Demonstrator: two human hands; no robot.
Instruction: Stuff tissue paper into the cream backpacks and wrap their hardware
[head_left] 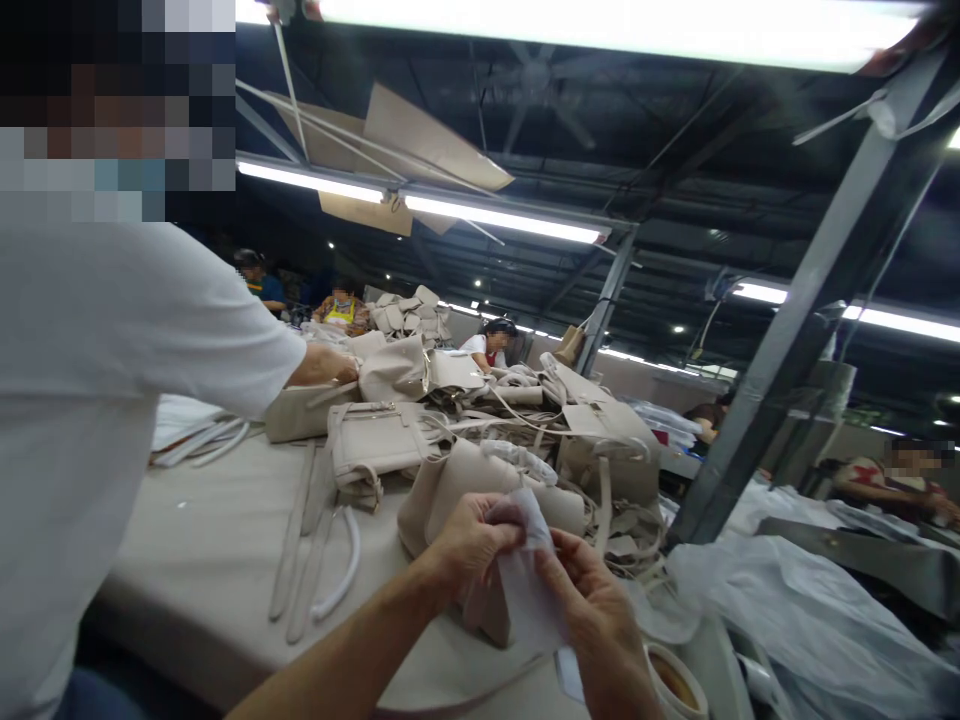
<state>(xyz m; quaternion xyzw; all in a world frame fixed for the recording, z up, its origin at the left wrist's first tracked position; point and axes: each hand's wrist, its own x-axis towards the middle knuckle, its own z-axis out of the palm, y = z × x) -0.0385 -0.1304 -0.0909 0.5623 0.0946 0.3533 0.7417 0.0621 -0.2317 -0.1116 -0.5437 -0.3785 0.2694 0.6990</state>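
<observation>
Over the table's near edge, both my hands hold a thin, whitish, see-through sheet (531, 590); I cannot tell if it is plastic or paper. My left hand (476, 540) pinches its upper end between thumb and fingers. On the other side, my right hand (592, 595) has its fingers curled at the sheet's right edge. A beige piece (489, 612) hangs just below my left hand, partly covered by the sheet. Right behind my hands sits a beige handbag (442, 490), its handle (517, 457) wrapped in clear plastic.
Beige bags (386, 440) and straps crowd the table (202, 540). Long strips (296, 550) and a white tube (349, 570) lie left. A co-worker (90, 400) reaches in from the left. At right stand a tape roll (679, 680), plastic sheeting (810, 610) and a metal post (795, 320).
</observation>
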